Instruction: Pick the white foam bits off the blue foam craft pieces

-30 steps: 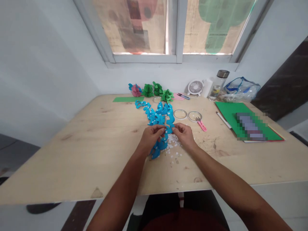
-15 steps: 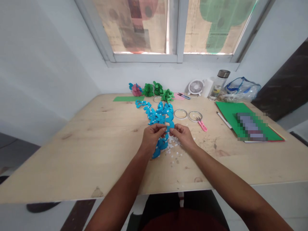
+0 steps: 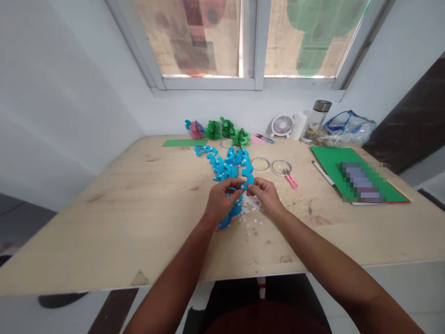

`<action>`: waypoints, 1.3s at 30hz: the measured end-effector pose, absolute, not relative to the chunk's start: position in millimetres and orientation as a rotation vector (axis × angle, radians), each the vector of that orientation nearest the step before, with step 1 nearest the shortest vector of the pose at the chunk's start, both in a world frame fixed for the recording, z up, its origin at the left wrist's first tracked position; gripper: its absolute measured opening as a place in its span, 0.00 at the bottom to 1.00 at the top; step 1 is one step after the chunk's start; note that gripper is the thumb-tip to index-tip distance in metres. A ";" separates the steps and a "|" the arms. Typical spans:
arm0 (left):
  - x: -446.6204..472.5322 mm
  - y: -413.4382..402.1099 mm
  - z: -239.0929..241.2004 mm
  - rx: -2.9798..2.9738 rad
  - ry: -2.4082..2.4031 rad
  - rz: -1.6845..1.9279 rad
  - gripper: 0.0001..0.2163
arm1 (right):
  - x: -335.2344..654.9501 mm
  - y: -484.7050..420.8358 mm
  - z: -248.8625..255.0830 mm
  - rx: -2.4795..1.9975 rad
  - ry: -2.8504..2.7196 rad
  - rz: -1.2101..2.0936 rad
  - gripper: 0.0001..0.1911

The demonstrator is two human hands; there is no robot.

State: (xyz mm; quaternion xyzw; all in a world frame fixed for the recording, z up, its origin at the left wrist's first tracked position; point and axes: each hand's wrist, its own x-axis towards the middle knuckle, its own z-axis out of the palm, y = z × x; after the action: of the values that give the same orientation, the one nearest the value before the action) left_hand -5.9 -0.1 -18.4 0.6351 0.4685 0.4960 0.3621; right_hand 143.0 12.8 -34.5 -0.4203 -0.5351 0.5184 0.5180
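Observation:
A wavy-edged blue paper cutout is held up between my two hands over the table. My right hand pinches its lower right edge between thumb and fingers. The fingertips of my left hand are closed at its lower left corner, where a small white square shows. More blue paper cutouts dotted with white squares lie in a loose heap behind my hands. Others lie beside my left wrist, partly covered by it. Small white scraps are scattered beneath my hands.
Two tape rolls and pink-handled snips lie right of the heap. Green paper flowers, a small fan and a glass bottle stand along the wall. Green sheets and a white pen lie at right.
My left hand has moved slightly right, its fingertips now at the cutout's lower corner. The cutout has shifted a little in my fingers; my right hand has barely moved.

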 end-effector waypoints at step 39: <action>-1.9 1.0 -27.8 2.067 1.565 1.252 0.06 | 141.6 11.2 -41.8 -1.191 -1.482 0.847 0.17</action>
State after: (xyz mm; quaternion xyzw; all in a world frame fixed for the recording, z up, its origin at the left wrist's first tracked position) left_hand -1.9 1.0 -27.8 0.7118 0.5388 0.4311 0.1310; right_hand 141.6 11.2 -41.8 -0.4937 -0.6142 0.3512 0.5056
